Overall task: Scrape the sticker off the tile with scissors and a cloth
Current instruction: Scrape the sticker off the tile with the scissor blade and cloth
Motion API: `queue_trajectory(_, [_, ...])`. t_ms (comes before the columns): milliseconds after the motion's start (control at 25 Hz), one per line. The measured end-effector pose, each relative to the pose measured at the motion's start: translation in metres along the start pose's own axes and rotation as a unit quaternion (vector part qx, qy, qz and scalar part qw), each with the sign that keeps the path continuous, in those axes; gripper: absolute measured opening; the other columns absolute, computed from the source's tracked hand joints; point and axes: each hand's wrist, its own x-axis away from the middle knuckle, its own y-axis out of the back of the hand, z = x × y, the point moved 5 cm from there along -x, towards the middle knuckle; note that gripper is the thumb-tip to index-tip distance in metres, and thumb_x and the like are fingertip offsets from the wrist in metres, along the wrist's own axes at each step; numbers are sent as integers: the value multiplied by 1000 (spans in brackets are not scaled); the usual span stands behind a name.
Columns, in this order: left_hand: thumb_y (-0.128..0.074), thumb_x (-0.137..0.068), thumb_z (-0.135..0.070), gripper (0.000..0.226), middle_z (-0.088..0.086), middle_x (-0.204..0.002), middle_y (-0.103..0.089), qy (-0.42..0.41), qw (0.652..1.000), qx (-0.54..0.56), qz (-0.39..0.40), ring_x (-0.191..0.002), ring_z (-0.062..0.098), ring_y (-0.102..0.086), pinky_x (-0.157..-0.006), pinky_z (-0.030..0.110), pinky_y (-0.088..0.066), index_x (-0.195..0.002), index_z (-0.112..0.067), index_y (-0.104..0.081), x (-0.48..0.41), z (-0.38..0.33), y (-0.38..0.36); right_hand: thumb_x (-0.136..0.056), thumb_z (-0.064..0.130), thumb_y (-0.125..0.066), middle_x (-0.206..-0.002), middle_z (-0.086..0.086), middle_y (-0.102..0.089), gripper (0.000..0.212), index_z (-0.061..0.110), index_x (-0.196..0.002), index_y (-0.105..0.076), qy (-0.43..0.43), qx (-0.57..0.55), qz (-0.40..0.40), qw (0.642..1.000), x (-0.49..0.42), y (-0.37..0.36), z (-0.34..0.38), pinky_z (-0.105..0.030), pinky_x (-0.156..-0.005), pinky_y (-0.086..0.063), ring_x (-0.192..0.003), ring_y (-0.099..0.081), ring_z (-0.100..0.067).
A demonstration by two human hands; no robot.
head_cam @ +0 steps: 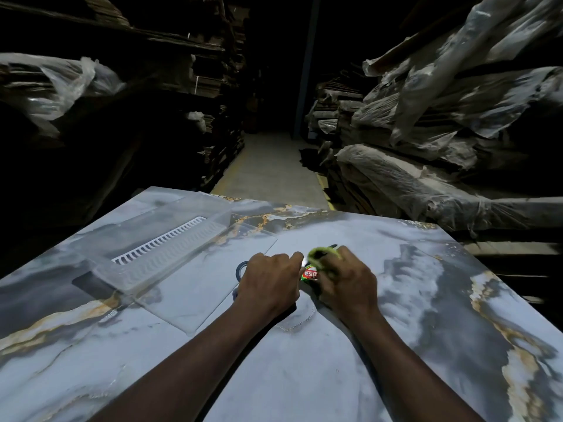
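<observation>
RISK: scissor tip could skid and scratch the glossy tile or tear the sticker, judging by the shallow angle | LEFT: left hand curled shut around the scissors, blade at the sticker's edge | RIGHT: right hand grip clamped on the green cloth, pressing just beside the sticker | STICKER: on the tile between both hands

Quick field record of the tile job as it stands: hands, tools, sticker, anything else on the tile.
left hand: grip on scissors, blade tip at sticker
right hand: pressing green cloth at sticker
sticker: red and green, on tile, between the hands
tile: grey marble pattern, glossy
clear tray: on tile, left of hands
</observation>
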Motion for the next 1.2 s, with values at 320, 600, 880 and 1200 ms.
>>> queue_trajectory(320, [-42,-96,-41,21,-2,-85,-65,11,998,56,-39,-67,20,-56,-60,31,-30,-96,-21,-48,2,0,5,-87,31,-54,-100,-5,-61,23,27,-105,-69,-310,30,-7,950,-6,2,-46,-37,-72,-45,-93,-58,-33])
queue_trajectory(600, [-61,-82,-22,53,2,-106,-42,23,982,186,-36,-87,15,-36,-73,27,-29,-130,-17,-40,-5,-3,17,-86,32,-60,-97,-3,-64,21,29,-103,-72,-320,-68,-25,945,-7,3,-52,-35,-73,-43,-95,-58,-30])
queue_trajectory(880, [-61,-90,-12,42,-7,-98,-70,46,961,259,-82,-87,19,-64,-66,33,-52,-127,-29,-53,-11,20,27,-85,33,-59,-98,-1,-64,21,31,-102,-72,-324,-85,-15,942,-8,-1,-56,-37,-77,-47,-96,-57,-27])
queue_trajectory(1200, [-50,-89,-50,33,3,-83,-65,125,985,118,-2,-78,27,-60,-58,28,-38,-94,-19,-60,-10,33,9,-82,25,-60,-81,-3,-60,19,21,-94,-74,-229,-109,-73,965,-11,4,-42,-37,-64,-47,-80,-60,-31])
